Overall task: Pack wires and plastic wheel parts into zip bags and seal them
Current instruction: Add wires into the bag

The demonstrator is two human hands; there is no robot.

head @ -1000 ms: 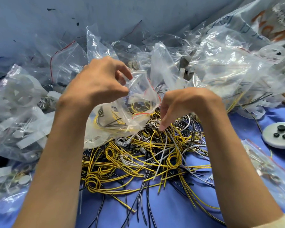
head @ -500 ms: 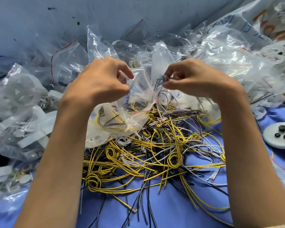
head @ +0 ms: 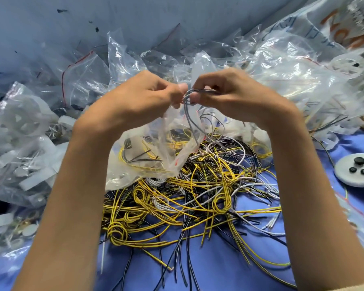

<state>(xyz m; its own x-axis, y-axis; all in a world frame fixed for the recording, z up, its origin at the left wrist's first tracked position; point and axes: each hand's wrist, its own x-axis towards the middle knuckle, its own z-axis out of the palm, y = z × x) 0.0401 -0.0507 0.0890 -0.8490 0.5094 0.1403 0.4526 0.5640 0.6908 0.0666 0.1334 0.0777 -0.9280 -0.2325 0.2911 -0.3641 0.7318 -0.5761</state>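
Up from the heap has come the right hand (head: 229,95), and it now sits almost against the left one at the mouth of the bag (head: 151,152).

Along the left edge of the table (head: 219,269) lie packed bags (head: 19,143) holding white plastic parts, so a good share of the work looks done. The left hand (head: 139,97) pinches the bag's rim between thumb and curled fingers, holding it up and open. A few yellow and black wires already lie in its bottom. The right hand's fingers are closed on a thin bundle of grey wires (head: 189,114), whose loop hangs down into the opening.

Below, at the table's middle, the pile of loose wires (head: 198,196) is large, so I'd judge plenty is left. This bag is neither full nor sealed. By the right edge rests a grey disc (head: 357,171) with 3 black knobs.
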